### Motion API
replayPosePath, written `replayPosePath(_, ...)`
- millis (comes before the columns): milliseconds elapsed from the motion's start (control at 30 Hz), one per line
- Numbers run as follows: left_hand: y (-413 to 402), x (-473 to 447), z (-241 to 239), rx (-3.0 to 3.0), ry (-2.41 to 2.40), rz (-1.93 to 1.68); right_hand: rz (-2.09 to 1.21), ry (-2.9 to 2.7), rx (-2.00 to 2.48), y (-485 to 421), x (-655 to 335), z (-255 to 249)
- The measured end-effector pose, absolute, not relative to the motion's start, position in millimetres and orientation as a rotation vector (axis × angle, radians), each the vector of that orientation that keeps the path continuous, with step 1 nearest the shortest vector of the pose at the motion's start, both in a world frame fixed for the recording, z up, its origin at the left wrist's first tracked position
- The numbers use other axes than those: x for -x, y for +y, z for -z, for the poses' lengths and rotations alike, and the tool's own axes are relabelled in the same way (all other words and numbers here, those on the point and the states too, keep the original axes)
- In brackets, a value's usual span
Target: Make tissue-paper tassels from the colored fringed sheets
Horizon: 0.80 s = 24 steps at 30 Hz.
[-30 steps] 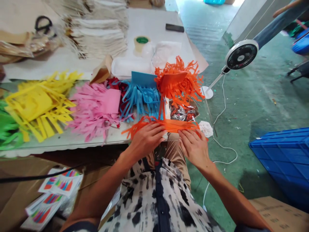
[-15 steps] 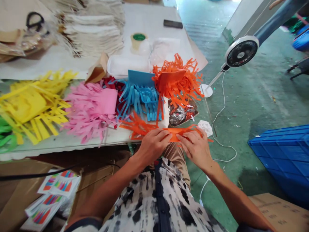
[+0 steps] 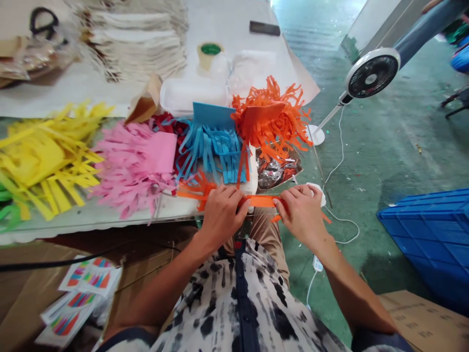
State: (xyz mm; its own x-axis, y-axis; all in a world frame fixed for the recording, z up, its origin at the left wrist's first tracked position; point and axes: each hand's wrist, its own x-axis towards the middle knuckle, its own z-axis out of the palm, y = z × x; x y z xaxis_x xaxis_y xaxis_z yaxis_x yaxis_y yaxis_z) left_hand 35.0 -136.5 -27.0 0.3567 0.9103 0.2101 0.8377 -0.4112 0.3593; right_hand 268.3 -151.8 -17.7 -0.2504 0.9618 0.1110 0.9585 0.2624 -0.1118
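While pinching an orange strip (image 3: 261, 201) between left hand (image 3: 223, 212) and right hand (image 3: 305, 212), holds it straight by the table edge (image 3: 176, 211), apparently to keep it taut.

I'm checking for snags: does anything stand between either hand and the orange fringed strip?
Nothing visible does: the left hand and right hand both grip the orange fringed strip directly.

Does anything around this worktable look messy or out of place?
Mostly the green floor: small pale scraps are scattered on it, and a white cord snakes loosely near the fan, which looks untidy. The orange strip held between the left hand and right hand shows no obvious damage.
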Motion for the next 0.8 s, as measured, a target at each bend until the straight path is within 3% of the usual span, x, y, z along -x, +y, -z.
replayPosePath(567,-128,-38,31,-2.628,1.591,-0.491,0.068,-2.404,1.918,-140,-259,14)
replayPosePath(700,-132,-40,33,-2.688,1.591,-0.693,0.235,-2.328,1.897,-145,-259,16)
replayPosePath(800,-134,-44,37,-2.854,1.317,-0.845,0.388,-2.189,1.769,-158,-259,22)
